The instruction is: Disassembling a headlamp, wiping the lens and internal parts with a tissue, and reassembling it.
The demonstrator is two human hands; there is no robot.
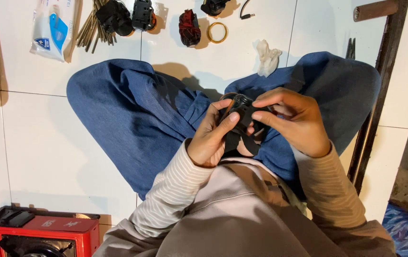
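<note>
Nearest the camera, at the lower left corner of the tiled floor (37, 157), sits a boxy red metal appliance (37, 233) with a black handle on top. Above the person's lap, both hands meet over a small black plastic part (240, 119) with a rounded rim and dangling black straps. The left hand (211, 135) grips it from the side, thumb pressed on its face; the right hand (294, 121) closes on it from the other side, fingertips pinching its top edge. Striped ribbed cuffs cover both wrists. Crossed legs in loose blue fabric (137, 109) spread beneath the hands.

Just beyond the knees lies a crumpled white tissue (267, 57). Farther out, along the floor's far edge, stand a dark red wound component (189, 27), a thin yellow ring (217, 32), two black moulded housings (127, 15), a bundle of brass-coloured rods (91, 28) and, toward the far left corner, a soft white-and-blue plastic packet (49, 28).
</note>
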